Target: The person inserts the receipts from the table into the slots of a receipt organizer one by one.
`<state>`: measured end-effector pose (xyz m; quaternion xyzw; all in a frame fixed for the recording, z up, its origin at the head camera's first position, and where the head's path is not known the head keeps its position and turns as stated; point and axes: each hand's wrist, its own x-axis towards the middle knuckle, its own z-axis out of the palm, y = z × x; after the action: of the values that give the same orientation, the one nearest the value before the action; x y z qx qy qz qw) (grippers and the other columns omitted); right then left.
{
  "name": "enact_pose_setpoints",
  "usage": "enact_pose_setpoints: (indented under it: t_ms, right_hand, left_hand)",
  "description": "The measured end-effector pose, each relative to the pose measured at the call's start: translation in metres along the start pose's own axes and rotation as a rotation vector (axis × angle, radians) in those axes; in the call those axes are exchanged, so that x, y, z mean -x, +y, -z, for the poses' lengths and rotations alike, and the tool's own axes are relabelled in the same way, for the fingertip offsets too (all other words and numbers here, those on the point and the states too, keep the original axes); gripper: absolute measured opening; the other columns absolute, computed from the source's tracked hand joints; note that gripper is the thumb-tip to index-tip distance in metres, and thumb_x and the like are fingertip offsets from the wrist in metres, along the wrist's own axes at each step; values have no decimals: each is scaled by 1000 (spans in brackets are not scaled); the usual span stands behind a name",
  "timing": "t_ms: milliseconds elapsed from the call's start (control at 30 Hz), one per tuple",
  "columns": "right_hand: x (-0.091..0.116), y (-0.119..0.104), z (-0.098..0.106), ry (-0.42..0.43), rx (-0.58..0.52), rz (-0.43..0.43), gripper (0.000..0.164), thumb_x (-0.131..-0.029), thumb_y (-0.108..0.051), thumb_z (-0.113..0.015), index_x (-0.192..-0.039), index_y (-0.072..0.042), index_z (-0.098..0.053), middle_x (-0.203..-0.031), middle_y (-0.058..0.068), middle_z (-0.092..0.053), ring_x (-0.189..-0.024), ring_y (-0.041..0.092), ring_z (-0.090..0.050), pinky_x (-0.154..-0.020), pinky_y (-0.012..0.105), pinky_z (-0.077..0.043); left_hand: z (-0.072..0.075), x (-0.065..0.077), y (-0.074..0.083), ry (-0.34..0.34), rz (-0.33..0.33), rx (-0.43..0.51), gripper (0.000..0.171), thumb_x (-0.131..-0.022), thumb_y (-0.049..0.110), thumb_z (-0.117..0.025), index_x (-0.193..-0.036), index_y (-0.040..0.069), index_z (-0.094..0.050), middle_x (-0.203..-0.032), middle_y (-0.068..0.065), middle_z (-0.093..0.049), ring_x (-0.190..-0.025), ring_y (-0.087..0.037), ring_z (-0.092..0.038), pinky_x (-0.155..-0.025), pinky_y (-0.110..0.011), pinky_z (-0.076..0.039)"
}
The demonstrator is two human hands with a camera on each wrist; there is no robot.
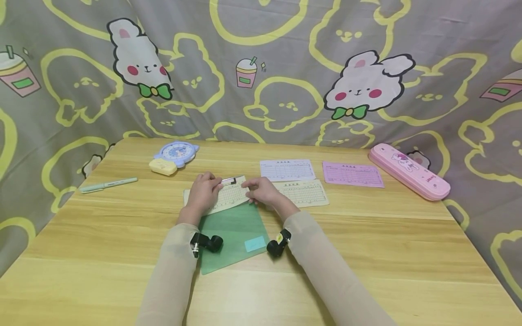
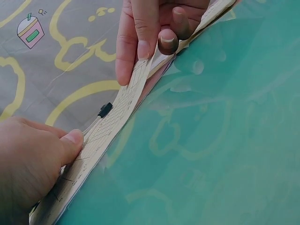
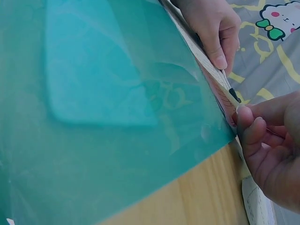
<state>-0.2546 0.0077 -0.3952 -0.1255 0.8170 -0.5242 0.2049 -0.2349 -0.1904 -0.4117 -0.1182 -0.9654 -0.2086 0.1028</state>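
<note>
My left hand pinches the upper edge of a cream printed form, right beside a silver-and-black clip. The black end of the clip stands between both hands in the left wrist view. With thumb and fingers, my right hand grips the form's right end. Other paper edges show beneath the form. A translucent green folder extends below the hands toward me, with a turquoise label near its lower right corner. How the clip joins the folder cannot be made out.
Another cream form, a pale lavender form and a purple form lie to the right. Beyond them is a pink pencil case. A green pen, a yellow case and a blue animal-shaped disc lie left.
</note>
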Motion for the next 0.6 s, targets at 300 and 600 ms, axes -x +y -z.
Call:
enact_pose_setpoints:
  t_ms: [300, 600]
  right_hand:
    - [-1, 0, 0, 3, 3, -5, 33, -77, 4, -58, -109, -5, -59, -120, 13, -46, -53, 14, -53, -47, 22, -42]
    - [4, 2, 1, -3, 8, 30, 33, -77, 3, -58, -109, -5, -59, -120, 13, -46, -58, 16, -55, -48, 23, -43]
  left_hand:
    - [1, 1, 1, -2, 3, 2, 32, -88, 21, -50, -113, 3, -57, -98, -10, -47, -86, -26, -39, -76, -38, -33]
    - [1, 1, 1, -9, 26, 25, 33, -87, 20, -52, -114, 2, -56, -100, -11, -47, -89, -27, -39, -78, -39, -33]
